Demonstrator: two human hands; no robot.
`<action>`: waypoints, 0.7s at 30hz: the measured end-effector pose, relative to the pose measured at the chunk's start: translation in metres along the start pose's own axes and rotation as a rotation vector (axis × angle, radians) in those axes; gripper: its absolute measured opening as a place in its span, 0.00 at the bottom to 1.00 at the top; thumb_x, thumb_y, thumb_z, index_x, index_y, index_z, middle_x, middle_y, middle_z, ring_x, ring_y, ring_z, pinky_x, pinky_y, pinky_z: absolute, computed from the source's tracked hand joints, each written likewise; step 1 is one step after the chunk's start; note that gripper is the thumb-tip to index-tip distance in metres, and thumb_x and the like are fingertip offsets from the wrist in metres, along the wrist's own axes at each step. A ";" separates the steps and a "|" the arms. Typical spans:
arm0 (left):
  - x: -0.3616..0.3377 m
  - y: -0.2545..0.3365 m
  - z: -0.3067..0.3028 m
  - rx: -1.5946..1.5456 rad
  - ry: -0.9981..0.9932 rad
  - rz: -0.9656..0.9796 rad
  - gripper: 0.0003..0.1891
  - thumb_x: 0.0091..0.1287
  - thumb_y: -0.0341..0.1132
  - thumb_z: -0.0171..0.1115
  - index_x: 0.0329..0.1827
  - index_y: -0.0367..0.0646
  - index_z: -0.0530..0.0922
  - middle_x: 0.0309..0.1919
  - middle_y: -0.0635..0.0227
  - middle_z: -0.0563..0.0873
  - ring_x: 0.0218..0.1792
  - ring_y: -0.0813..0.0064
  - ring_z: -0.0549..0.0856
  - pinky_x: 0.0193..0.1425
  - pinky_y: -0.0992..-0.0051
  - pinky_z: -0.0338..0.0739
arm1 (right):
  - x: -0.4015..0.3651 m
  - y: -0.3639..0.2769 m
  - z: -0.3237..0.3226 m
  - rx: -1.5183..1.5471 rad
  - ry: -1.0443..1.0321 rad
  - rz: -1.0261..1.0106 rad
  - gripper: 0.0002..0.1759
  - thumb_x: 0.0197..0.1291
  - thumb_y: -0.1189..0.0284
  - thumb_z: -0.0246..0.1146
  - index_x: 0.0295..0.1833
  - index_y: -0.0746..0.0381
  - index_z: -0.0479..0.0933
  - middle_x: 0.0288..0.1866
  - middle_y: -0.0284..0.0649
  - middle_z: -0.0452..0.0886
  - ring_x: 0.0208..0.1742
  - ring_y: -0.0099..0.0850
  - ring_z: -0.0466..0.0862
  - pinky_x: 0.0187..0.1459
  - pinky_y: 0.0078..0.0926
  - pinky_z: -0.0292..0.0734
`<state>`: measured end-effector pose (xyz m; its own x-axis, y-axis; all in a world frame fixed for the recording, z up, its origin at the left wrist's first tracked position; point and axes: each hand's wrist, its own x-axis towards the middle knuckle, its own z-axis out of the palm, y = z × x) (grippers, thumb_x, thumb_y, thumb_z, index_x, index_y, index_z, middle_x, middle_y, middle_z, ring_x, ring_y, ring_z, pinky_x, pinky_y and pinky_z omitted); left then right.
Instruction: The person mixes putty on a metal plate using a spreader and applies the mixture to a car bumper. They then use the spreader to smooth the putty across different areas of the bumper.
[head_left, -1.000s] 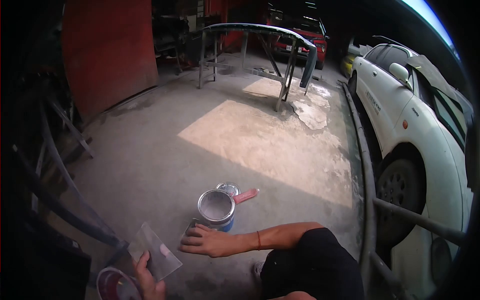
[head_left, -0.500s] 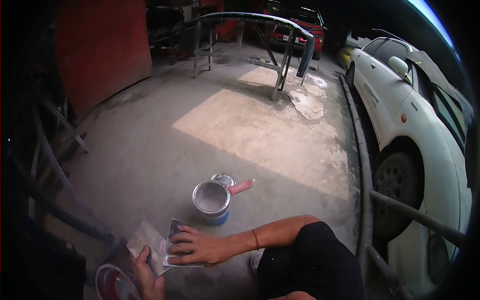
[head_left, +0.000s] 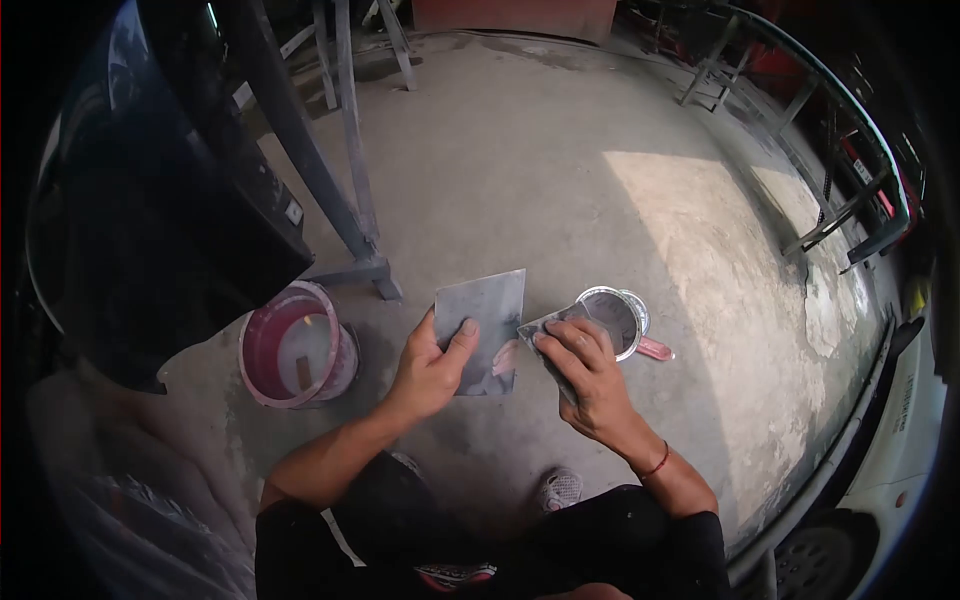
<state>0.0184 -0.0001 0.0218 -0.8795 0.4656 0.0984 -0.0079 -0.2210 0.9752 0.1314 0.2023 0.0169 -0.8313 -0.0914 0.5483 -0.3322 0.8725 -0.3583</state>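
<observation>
My left hand [head_left: 432, 368] grips a flat grey plate [head_left: 470, 310] by its left edge, thumb across the face. A pinkish smear [head_left: 505, 357] shows near the plate's right side. In my right hand [head_left: 590, 378] is a thin grey spreader [head_left: 545, 326], fingers pressed on its face, its left corner right at the plate's edge. Just behind that hand stands an open can [head_left: 628, 318] of grey paste, partly hidden by the fingers. Beside the can lies a red tube [head_left: 655, 348].
To the left, a pink bucket [head_left: 250, 345] holds cloudy liquid and a small brown block. A dark car panel [head_left: 150, 220] on a metal stand [head_left: 345, 225] looms above it. A panel rack [head_left: 840, 215] and a white car [head_left: 900, 430] are on the right.
My view has swung left and down, bringing the bucket and dark panel into sight. My right hand has drawn the spreader from over the plate to its right edge.
</observation>
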 end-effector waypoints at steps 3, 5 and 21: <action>-0.012 0.028 0.016 0.388 -0.087 0.091 0.16 0.75 0.35 0.60 0.58 0.33 0.75 0.41 0.60 0.88 0.44 0.76 0.85 0.51 0.73 0.79 | 0.005 -0.011 0.011 0.018 -0.139 -0.071 0.49 0.25 0.77 0.74 0.65 0.50 0.76 0.64 0.37 0.73 0.63 0.48 0.70 0.62 0.47 0.70; -0.012 0.018 0.013 0.347 -0.019 0.100 0.16 0.74 0.33 0.60 0.58 0.33 0.75 0.42 0.60 0.88 0.44 0.76 0.85 0.51 0.73 0.79 | 0.005 -0.016 0.011 0.046 -0.168 -0.122 0.50 0.25 0.76 0.75 0.66 0.49 0.75 0.64 0.36 0.73 0.64 0.47 0.70 0.62 0.48 0.69; 0.018 -0.042 -0.022 0.169 -0.076 -0.130 0.20 0.73 0.32 0.60 0.65 0.35 0.71 0.51 0.65 0.84 0.50 0.77 0.82 0.57 0.73 0.76 | -0.008 0.052 -0.005 0.494 0.176 0.370 0.27 0.59 0.90 0.52 0.65 0.67 0.74 0.62 0.50 0.79 0.64 0.40 0.78 0.67 0.32 0.67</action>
<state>-0.0075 -0.0009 -0.0215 -0.8381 0.5451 -0.0220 -0.0334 -0.0110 0.9994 0.1231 0.2507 -0.0021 -0.8586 0.2903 0.4225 -0.2387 0.5030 -0.8307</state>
